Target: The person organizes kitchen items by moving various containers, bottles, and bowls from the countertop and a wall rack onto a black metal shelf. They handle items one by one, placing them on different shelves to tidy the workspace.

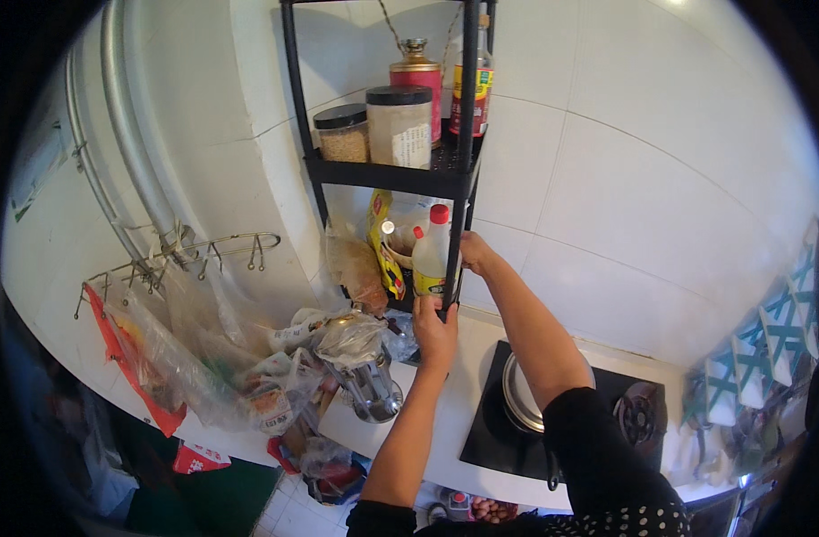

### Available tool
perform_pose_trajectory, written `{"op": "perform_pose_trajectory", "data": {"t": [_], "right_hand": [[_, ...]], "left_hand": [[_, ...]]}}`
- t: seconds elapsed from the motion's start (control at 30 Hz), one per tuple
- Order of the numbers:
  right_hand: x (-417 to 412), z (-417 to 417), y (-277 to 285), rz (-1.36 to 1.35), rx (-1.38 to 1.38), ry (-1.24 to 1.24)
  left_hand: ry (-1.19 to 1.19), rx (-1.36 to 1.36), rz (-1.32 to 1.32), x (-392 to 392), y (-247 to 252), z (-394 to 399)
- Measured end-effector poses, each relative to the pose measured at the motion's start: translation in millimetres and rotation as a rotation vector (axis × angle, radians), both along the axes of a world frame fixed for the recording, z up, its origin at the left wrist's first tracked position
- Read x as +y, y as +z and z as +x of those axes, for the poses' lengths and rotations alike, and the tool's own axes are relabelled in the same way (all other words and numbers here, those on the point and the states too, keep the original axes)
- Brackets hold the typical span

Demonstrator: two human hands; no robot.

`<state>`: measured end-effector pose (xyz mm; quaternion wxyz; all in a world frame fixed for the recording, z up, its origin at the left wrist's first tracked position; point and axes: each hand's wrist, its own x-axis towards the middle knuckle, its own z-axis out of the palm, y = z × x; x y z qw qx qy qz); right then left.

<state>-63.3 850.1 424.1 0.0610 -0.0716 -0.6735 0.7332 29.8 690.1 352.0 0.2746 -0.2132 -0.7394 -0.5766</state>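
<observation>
My left hand is at the front right corner of the black shelf rack, its fingers and thumb on either side of the post's lower end. Right above its fingertips stands a bottle with a red cap and yellow label, upright on the lower shelf. My right hand reaches to the rack's right side, level with that bottle. The post hides its fingertips, so what they touch cannot be seen. Beside the bottle are a yellow packet, a bowl and a clear bag of brown food.
The upper shelf carries two black-lidded jars, a red canister and a sauce bottle. Below my right forearm, a lidded pan sits on a black hob. Plastic bags hang from a hook rail at left.
</observation>
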Motion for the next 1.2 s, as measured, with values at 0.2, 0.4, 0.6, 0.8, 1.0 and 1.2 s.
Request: {"op": "perform_pose_trajectory", "data": {"t": [0.2, 0.4, 0.6, 0.8, 1.0, 1.2], "right_hand": [[36, 1, -15, 0.253, -0.022, -0.091], [8, 77, 12, 0.236, 0.297, 0.115], [5, 88, 4, 0.339, 0.294, 0.184], [10, 80, 16, 0.282, 0.353, 0.391], [14, 74, 27, 0.312, 0.334, 0.435], [33, 65, 32, 0.368, 0.303, 0.456]], "left_hand": [[-0.072, -0.049, 0.018, 17, 5, 8], [-0.022, 0.000, 0.017, 4, -2, 2], [-0.011, -0.003, 0.008, 13, 2, 4], [-0.055, -0.241, 0.164, 11, 18, 12], [-0.208, -0.261, -0.015, -8, 13, -21], [-0.193, -0.273, -0.131, -11, 18, -23]]}}
